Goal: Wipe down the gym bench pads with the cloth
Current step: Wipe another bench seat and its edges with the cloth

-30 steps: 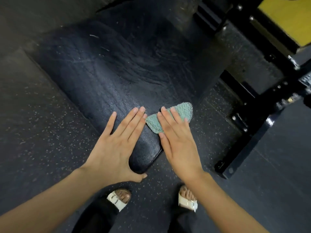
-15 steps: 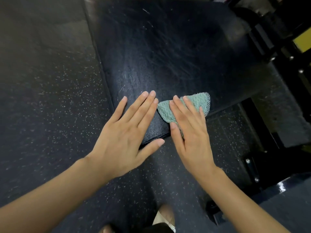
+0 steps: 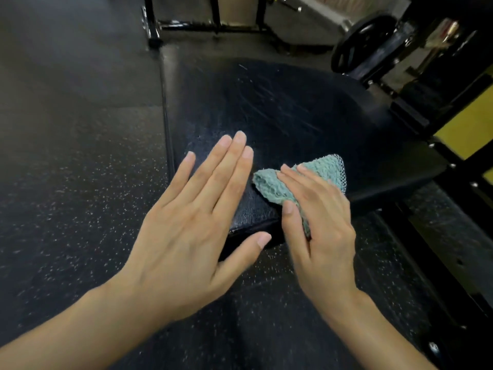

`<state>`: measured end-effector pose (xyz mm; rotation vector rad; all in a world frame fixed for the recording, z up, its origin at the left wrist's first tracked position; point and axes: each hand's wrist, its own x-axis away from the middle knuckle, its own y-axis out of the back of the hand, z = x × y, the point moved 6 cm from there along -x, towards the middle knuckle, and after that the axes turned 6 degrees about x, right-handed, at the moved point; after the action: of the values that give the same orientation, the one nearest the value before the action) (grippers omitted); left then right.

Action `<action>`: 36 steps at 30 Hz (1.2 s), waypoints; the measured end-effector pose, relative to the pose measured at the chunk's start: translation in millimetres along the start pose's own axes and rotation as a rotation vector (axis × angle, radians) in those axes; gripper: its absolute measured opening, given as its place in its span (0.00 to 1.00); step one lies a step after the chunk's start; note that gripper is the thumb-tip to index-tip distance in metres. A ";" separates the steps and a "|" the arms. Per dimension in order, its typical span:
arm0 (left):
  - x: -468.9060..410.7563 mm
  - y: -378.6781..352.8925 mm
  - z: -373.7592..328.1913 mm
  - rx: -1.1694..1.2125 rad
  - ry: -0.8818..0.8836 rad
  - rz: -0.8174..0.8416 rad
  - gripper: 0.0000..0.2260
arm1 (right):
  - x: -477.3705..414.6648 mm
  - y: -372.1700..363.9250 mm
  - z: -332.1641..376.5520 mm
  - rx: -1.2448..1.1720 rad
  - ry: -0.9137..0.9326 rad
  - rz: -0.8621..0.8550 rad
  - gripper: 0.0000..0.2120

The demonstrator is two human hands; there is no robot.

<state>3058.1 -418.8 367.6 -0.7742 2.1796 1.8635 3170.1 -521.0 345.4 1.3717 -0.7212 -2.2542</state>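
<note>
A dark, scuffed bench pad [image 3: 280, 108] fills the middle of the view, its near corner under my hands. A teal knitted cloth [image 3: 269, 186] lies folded on that corner. My right hand [image 3: 320, 217] presses flat on the cloth with straight fingers, the thumb along its near edge. My left hand [image 3: 192, 222] lies flat with spread fingers on the pad just left of the cloth, its thumb hanging past the pad's front edge.
Black speckled rubber floor [image 3: 80, 196] surrounds the bench. A black and yellow machine frame [image 3: 453, 134] runs along the right. A black weight plate [image 3: 357, 46] stands at the back right, and black rack legs [image 3: 152, 25] stand at the back.
The view has tilted up and moved closer, showing more of the gym behind. Both hands stay flat at the pad's near corner, the right one still on the cloth.
</note>
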 end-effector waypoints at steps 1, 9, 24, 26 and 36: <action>1.4 -0.9 -0.5 -0.014 -0.016 -0.016 0.34 | 1.2 0.1 -0.7 -0.005 0.030 -0.002 0.16; 36.0 -8.8 -6.1 -0.171 -0.127 -0.140 0.34 | 12.8 -1.1 -10.3 -0.029 0.225 -0.031 0.16; 73.6 -25.3 -3.3 -0.439 -0.159 -0.199 0.37 | 71.0 -65.2 35.4 -0.304 0.200 -0.356 0.22; 75.4 -27.9 -2.5 -0.460 -0.154 -0.214 0.37 | 73.0 -78.7 39.1 -0.209 0.242 -0.363 0.24; 76.2 -32.0 -0.5 -0.508 -0.163 -0.221 0.40 | 56.6 -56.8 -51.1 -0.019 0.244 -0.484 0.23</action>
<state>3009.0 -442.8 305.7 -0.8645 1.4676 2.2891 3187.2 -520.3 251.9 1.9344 -0.3054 -2.3612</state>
